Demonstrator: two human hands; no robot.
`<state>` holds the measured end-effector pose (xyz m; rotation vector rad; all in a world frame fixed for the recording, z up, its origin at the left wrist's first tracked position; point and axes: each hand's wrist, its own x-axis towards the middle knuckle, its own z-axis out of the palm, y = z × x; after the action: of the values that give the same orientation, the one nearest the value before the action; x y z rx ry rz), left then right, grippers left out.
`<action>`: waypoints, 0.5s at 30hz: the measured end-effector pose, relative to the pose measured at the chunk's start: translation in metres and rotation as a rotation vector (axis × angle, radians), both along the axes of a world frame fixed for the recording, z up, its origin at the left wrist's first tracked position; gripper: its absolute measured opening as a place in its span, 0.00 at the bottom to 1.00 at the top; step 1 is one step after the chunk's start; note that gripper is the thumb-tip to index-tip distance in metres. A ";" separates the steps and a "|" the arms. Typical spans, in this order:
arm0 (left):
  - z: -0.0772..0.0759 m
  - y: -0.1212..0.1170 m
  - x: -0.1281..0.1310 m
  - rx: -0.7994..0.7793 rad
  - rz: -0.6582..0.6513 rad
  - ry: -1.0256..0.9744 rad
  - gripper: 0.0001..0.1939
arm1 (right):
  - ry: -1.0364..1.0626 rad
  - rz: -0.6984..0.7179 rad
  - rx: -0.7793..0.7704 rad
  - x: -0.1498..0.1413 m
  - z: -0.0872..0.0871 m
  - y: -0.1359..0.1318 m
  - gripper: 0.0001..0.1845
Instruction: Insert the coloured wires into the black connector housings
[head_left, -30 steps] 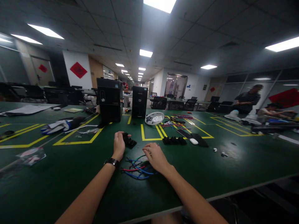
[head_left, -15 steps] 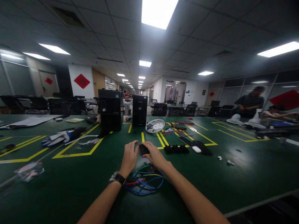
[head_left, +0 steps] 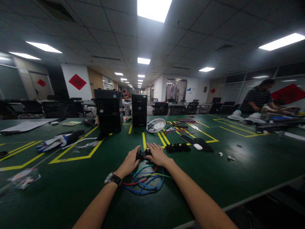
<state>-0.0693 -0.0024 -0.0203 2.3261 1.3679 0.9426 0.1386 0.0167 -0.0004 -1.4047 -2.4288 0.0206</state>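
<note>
Close ahead of me on the green table lies a small black part (head_left: 142,155) with knobbly upright pieces; its exact kind is not clear. My left hand (head_left: 128,163) pinches its left end between thumb and fingers. On the other end, my right hand (head_left: 157,155) is closed with its fingers curled over the top, hiding some of it. A loose coil of blue, red, green and yellow cables (head_left: 145,186) rests between my wrists. Just right of my right hand stands a row of similar black parts (head_left: 178,147).
Two black computer towers, one left (head_left: 108,111) and one central (head_left: 139,109), stand behind a white basket (head_left: 156,126). A phone (head_left: 187,139), white case (head_left: 197,146) and earbuds (head_left: 230,158) lie right. Gloves (head_left: 54,142) and a plastic bag (head_left: 25,178) lie left. Another person (head_left: 256,98) stands far right.
The black part was held up with a flat face toward me; now it sits lower, its knobbly side showing. My right hand has come over its top. The view has shifted slightly.
</note>
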 end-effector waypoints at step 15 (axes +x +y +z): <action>0.026 -0.013 0.006 0.183 0.128 -0.297 0.20 | 0.008 -0.379 0.115 0.052 0.023 -0.004 0.24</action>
<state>-0.0635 -0.0159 0.0057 2.1289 1.3668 1.4414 0.1909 0.0122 0.0224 -1.7781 -2.0825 -0.1991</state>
